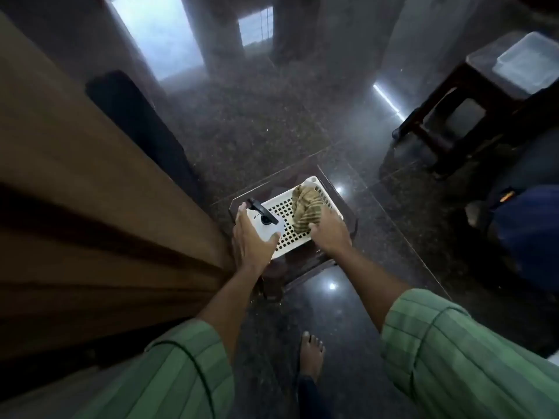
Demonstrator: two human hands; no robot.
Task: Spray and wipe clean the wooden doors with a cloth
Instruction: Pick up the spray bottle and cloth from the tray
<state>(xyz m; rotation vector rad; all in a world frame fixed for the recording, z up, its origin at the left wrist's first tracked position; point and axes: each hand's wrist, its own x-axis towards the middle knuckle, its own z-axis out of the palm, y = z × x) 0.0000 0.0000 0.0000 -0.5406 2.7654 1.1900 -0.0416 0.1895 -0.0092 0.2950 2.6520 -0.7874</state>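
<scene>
A white perforated basket [302, 240] sits on a low dark stool [305, 270] beside the wooden door [90, 182] at my left. Inside lie a white spray bottle [266, 228] with a black trigger and a crumpled olive striped cloth [305, 211]. My left hand [251, 240] is wrapped around the bottle, thumb on its right side. My right hand [329, 229] grips the near end of the cloth with curled fingers.
The floor [272, 131] is dark polished granite with light reflections. A dark wooden stool [453, 116] carrying a clear plastic box [526, 62] stands at the far right, with a dark blue bag [526, 231] below it. My bare foot [311, 355] is near the bottom centre.
</scene>
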